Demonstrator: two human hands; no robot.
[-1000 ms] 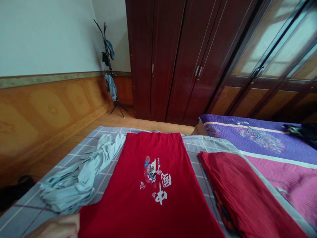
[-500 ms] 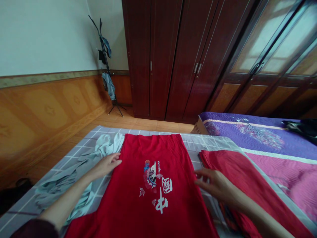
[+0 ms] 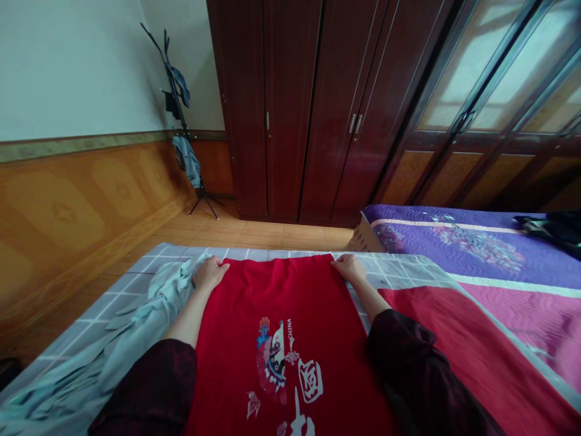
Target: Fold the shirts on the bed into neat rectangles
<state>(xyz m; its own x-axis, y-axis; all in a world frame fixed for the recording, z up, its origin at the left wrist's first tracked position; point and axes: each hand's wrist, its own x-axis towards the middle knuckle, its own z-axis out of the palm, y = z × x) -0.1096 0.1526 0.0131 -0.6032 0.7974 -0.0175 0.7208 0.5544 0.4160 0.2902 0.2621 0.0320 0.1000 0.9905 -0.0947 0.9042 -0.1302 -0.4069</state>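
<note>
A red T-shirt (image 3: 281,297) with a printed mask figure, white characters and the word CHINA lies spread flat before me, its hem at the far side. My left hand (image 3: 211,274) pinches the hem's far left corner. At the far right corner, my right hand (image 3: 350,268) pinches the same hem between thumb and fingers. Crumpled pale green cloth (image 3: 154,309) lies beside and under my left forearm. To the right of my right sleeve is another red garment (image 3: 472,339), partly hidden by that sleeve.
A grey checked sheet (image 3: 136,284) covers the bed under the garments. Adjoining on the right is a purple and pink bedspread (image 3: 422,233) with dark clothing (image 3: 551,227) on it. Beyond stand a dark red wardrobe (image 3: 290,121) and a coat rack (image 3: 181,115).
Both hands have moved forward from the shirt's sides to its far hem corners and closed on them. The view has shifted slightly, and the shirt now appears nearer.
</note>
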